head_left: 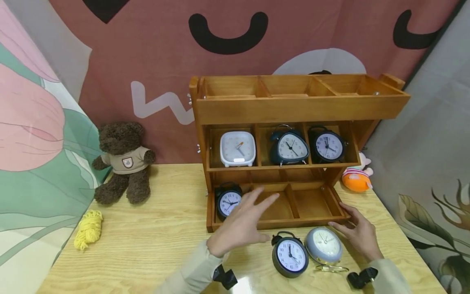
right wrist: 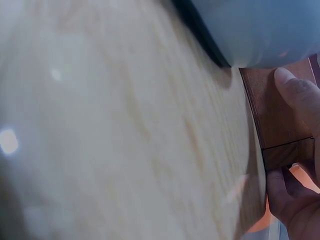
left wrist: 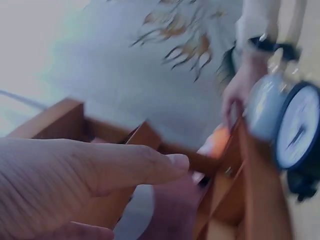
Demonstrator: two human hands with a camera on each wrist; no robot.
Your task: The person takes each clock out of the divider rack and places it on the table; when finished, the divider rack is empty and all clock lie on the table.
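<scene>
A: What lies nearest the table's [head_left: 147, 249] front edge?

B: Two alarm clocks, touching or nearly so. The black twin-bell clock [head_left: 290, 255] has a white dial, and the grey round clock [head_left: 324, 245] to its right leans on a wire stand. Both dials show numerals, but no brand name is readable.

A: And the hands?

B: The left hand [head_left: 242, 223] hovers over the front rail of the wooden organiser [head_left: 293, 107], fingers straight and spread, holding nothing; it is just left of the black twin-bell clock. The right hand [head_left: 358, 230] rests beside the grey round clock, its fingers straight and its fingertips at the organiser's front right corner. It grips nothing either.

A: Further back?

B: A small black clock [head_left: 228, 201] stands in the bottom left compartment. On the middle shelf are a white square clock [head_left: 237, 148], a dark blue triangular clock [head_left: 290, 147] and a black round clock [head_left: 327, 145].

A: Around it?

B: A brown teddy bear [head_left: 125, 161] sits at the back left, with a small badge on its shirt that can't be read. Yellow yarn [head_left: 88, 229] lies at the left edge, and an orange plush toy [head_left: 357, 178] at the back right.
</scene>
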